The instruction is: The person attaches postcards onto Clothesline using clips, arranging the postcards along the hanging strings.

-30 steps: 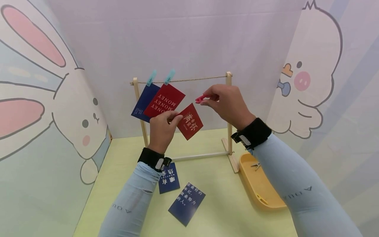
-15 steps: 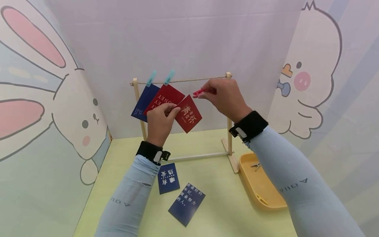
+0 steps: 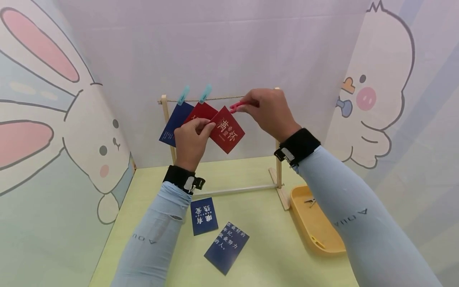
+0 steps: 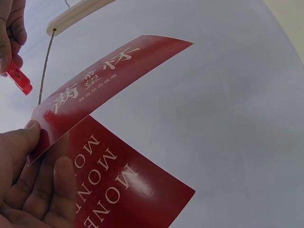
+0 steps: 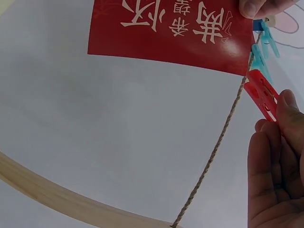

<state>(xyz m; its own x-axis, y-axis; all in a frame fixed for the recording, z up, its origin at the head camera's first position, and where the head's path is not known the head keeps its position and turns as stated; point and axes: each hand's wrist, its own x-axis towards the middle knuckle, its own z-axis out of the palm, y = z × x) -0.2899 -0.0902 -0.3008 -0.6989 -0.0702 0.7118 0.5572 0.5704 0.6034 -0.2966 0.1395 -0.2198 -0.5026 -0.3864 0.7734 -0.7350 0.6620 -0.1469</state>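
My left hand (image 3: 191, 139) pinches a small red card (image 3: 227, 129) with gold characters by its left corner, between thumb and fingers. My right hand (image 3: 270, 113) holds a red clothespin (image 3: 235, 107) at the card's top corner. In the right wrist view, the clothespin (image 5: 262, 92) has its tip right by the twine (image 5: 209, 164), beside the card's corner. Two teal clothespins (image 3: 205, 94) on the line hold a blue card (image 3: 175, 121) and a red card printed MONEY (image 3: 201, 111). The left hand and small card overlap the MONEY card in the head view.
The wooden rack has a right post (image 3: 278, 159) and a low white bar (image 3: 238, 189). Two blue cards, one upright to the left (image 3: 204, 216) and one slanted (image 3: 226, 248), lie on the table. A yellow tray (image 3: 305, 229) with a few clothespins stands at right.
The left hand has lifted the small red card up toward the line, covering more of the MONEY card. The right hand has brought the red clothespin up and left to the card's top corner.
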